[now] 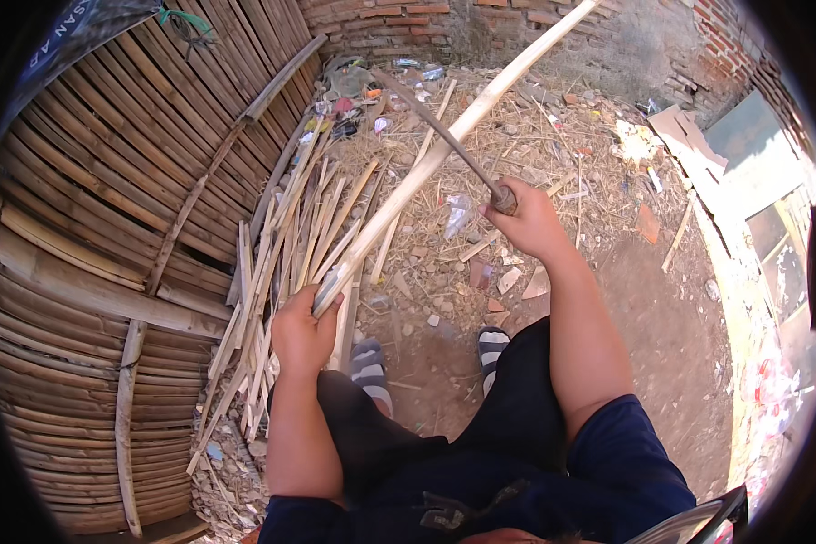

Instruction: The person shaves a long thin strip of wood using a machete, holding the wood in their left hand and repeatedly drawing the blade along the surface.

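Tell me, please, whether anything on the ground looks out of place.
Yes: crumpled clear plastic lies on the littered ground, just left of the right hand in view; it looks like stray rubbish among natural-coloured scraps.

The left fingers (301,297) grip a pale pole (403,197); the right fingers (520,192) hold a long knife (440,130) across it.

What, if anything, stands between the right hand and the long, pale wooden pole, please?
Only the long, dark, narrow blade, gripped in the right hand, spans that gap, crossing in front of the pale wooden pole; nothing else visible stands between them. The left hand holds the pole's near end.
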### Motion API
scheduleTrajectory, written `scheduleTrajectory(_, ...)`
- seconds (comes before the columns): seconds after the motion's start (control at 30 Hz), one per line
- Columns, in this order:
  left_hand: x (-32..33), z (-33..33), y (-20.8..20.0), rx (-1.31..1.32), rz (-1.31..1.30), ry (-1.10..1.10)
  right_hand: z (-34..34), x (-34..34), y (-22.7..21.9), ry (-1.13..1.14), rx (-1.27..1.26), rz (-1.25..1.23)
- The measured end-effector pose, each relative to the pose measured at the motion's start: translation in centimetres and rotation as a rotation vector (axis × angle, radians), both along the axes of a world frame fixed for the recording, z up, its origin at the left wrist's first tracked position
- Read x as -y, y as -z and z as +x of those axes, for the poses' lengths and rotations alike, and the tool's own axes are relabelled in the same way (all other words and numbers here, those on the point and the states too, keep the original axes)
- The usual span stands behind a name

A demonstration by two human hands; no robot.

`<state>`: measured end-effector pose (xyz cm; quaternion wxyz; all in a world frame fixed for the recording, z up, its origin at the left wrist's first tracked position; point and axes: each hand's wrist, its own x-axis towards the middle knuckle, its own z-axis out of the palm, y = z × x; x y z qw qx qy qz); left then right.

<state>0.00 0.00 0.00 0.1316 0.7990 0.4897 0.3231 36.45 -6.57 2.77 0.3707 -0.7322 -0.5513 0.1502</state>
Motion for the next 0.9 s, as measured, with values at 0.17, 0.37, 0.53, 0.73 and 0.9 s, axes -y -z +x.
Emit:
scheduleTrajectory(0.17, 0.2, 0.5, -0.2, -0.008, -0.053, 0.026, -0.8, 0.5, 0.5, -0.012, -0.034, 0.002)
scheduleTrajectory(0.37, 0.5, 0.7, 0.1, -0.029, -0.048, 0.021, -6.0, 0.8, 0.2, -0.398, 0.366, -0.143)
scheduleTrajectory(0.53, 0.3, -0.2, -0.1, -0.036, 0.080, 0.026, -5.1, 0.7, -0.4, -0.347, 0.258, -0.043)
scheduleTrajectory(0.73, 0.5, 0.2, -0.3, -0.027, -0.020, 0.006, -0.7, 0.6, -0.8, 0.217, -0.011, 0.069)
scheduleTrajectory(0.9, 0.6, 0.8, -0.5, -0.041, -0.064, 0.005, -3.4, 0.7, 0.4, -0.113, 0.065, 0.004)
